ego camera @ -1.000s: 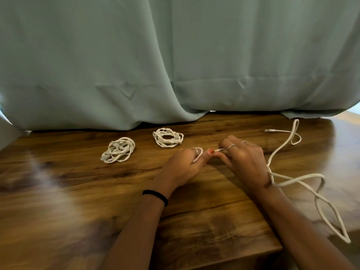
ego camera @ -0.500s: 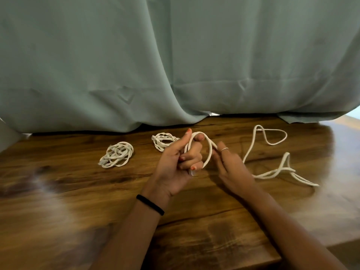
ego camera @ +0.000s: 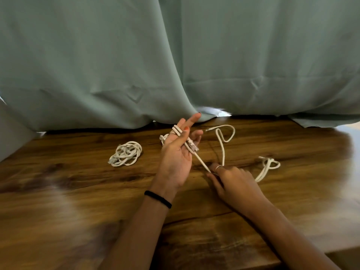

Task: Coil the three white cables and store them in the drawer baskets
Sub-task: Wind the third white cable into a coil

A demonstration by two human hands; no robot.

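A loose white cable [ego camera: 222, 145] trails over the wooden table [ego camera: 78, 191] in loops to the right. My left hand [ego camera: 178, 152] is raised palm up with long fingers straight. The cable is wound round those fingers, and its plug end lies under my thumb. From there the cable runs taut down to my right hand [ego camera: 231, 180], which pinches it low over the table. One coiled white cable [ego camera: 125, 153] lies to the left. A second coil [ego camera: 163, 137] is mostly hidden behind my left hand.
A grey-green curtain [ego camera: 175, 55] hangs along the table's far edge. The table's near edge [ego camera: 311, 252] shows at the lower right. No drawer or baskets are in view.
My left hand has turned palm up and straightened its fingers with the cable round them. My right hand has drawn down toward me, pulling the cable taut. The loose loops have shifted.
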